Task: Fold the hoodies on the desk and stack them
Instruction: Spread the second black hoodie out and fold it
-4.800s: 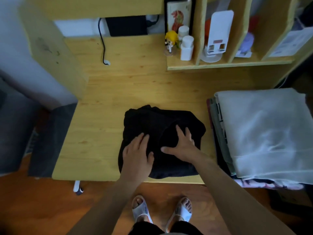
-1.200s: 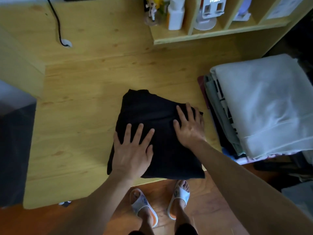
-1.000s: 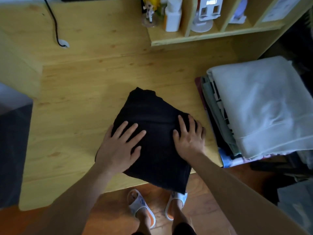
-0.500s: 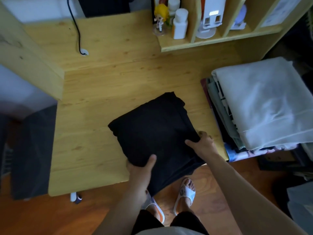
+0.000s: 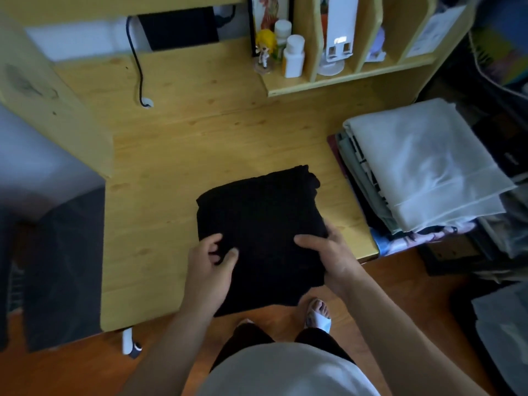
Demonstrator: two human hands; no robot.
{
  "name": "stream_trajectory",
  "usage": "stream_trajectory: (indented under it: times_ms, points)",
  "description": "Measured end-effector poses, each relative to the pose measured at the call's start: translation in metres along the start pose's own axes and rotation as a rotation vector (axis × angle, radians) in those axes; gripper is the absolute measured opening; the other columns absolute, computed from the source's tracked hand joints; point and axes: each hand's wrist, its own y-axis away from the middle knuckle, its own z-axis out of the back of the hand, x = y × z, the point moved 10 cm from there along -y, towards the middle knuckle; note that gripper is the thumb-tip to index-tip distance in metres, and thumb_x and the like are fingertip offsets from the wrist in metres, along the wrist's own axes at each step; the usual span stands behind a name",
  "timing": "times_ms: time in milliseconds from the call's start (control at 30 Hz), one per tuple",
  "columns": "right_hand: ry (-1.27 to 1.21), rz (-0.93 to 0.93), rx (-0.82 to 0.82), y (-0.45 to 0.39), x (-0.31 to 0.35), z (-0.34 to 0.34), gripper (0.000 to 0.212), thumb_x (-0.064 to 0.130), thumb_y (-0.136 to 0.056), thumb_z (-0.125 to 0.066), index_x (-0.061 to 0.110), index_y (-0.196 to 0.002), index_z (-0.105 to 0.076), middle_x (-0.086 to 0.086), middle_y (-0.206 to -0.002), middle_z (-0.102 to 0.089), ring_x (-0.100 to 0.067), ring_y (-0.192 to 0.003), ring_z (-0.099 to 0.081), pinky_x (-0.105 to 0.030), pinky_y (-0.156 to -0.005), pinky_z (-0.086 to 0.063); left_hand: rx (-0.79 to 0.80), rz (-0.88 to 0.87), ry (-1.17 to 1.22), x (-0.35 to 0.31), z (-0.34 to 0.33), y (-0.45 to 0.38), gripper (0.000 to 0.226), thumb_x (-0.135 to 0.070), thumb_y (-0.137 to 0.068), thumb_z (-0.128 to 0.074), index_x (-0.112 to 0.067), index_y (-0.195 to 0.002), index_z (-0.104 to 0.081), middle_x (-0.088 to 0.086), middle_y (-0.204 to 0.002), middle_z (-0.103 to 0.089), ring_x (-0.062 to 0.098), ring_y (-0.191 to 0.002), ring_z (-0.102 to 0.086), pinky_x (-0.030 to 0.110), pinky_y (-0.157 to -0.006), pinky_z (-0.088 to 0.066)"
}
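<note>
A folded black hoodie [image 5: 263, 215] lies at the front of the wooden desk [image 5: 200, 144], its near part hanging past the desk's front edge. My left hand [image 5: 210, 270] grips its near left edge, thumb on top. My right hand [image 5: 325, 252] grips its near right edge, thumb on top and fingers curled round the side. At the desk's right end stands a stack of folded clothes [image 5: 371, 190] topped by a folded white hoodie [image 5: 423, 164].
A shelf unit [image 5: 343, 78] at the back right holds a figurine [image 5: 264, 50], white bottles [image 5: 293, 57] and a white stand. A black cable [image 5: 138, 67] lies on the desk at the back left. A dark chair [image 5: 57, 267] stands left of the desk.
Both hands went from pressing flat on the black hoodie to gripping its near edges. The hoodie has turned and slid so its near part overhangs the desk's front edge.
</note>
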Motion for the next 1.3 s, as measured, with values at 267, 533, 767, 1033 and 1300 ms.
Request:
stream_trajectory:
  times_ms: [267,533,767,1033,1300]
  points:
    - [1.476,0.894,0.17,0.071,0.086,-0.194,0.039,0.042,-0.079,-0.068,0.023,-0.108,-0.053,-0.001,-0.147,-0.047,-0.025,-0.114,-0.056,-0.037,-0.083,-0.054,0.562,0.047,0.767,-0.094,0.023,0.026,0.057,-0.052,-0.099,-0.05,-0.025,-0.148,-0.051,0.005,-0.146,-0.06,0.026,-0.135,-0.056,0.052,-0.105,-0.044]
    - [1.071,0.391,0.082,-0.016,0.031,-0.12,0.042,0.046,-0.096,-0.059,0.023,-0.132,-0.059,0.003,-0.13,-0.059,-0.017,-0.123,-0.055,-0.034,-0.098,-0.049,0.134,0.552,0.538,0.112,0.034,-0.031,0.052,-0.047,-0.093,-0.07,-0.013,-0.131,-0.062,0.008,-0.122,-0.072,0.027,-0.105,-0.069,0.041,-0.081,-0.056]
    - [0.883,-0.166,-0.133,-0.071,-0.047,-0.023,0.085,0.08,-0.077,-0.054,0.018,-0.134,-0.051,-0.005,-0.127,-0.062,-0.027,-0.111,-0.061,-0.046,-0.095,-0.053,-0.062,0.451,0.445,0.13,0.022,-0.054,0.097,-0.061,-0.076,-0.078,-0.047,-0.153,-0.019,0.001,-0.147,-0.047,0.036,-0.125,-0.054,0.062,-0.101,-0.05]
    - [0.41,-0.283,-0.1,-0.044,-0.078,-0.03,0.037,0.032,-0.087,-0.077,0.016,-0.118,-0.063,-0.006,-0.108,-0.073,-0.027,-0.098,-0.069,-0.047,-0.083,-0.061,-0.042,0.338,0.48,0.121,0.027,-0.055,0.059,-0.007,-0.102,-0.056,-0.036,-0.148,-0.035,0.004,-0.132,-0.055,0.034,-0.116,-0.058,0.057,-0.093,-0.054]
    - [0.962,-0.305,-0.528,-0.018,-0.108,0.035,0.095,0.073,-0.074,-0.069,0.01,-0.136,-0.037,-0.017,-0.135,-0.043,-0.037,-0.13,-0.038,-0.045,-0.106,-0.034,-0.15,0.26,0.244,0.133,0.045,-0.045,0.04,-0.011,-0.1,-0.062,-0.012,-0.139,-0.052,0.001,-0.118,-0.062,0.026,-0.11,-0.062,0.036,-0.088,-0.05]
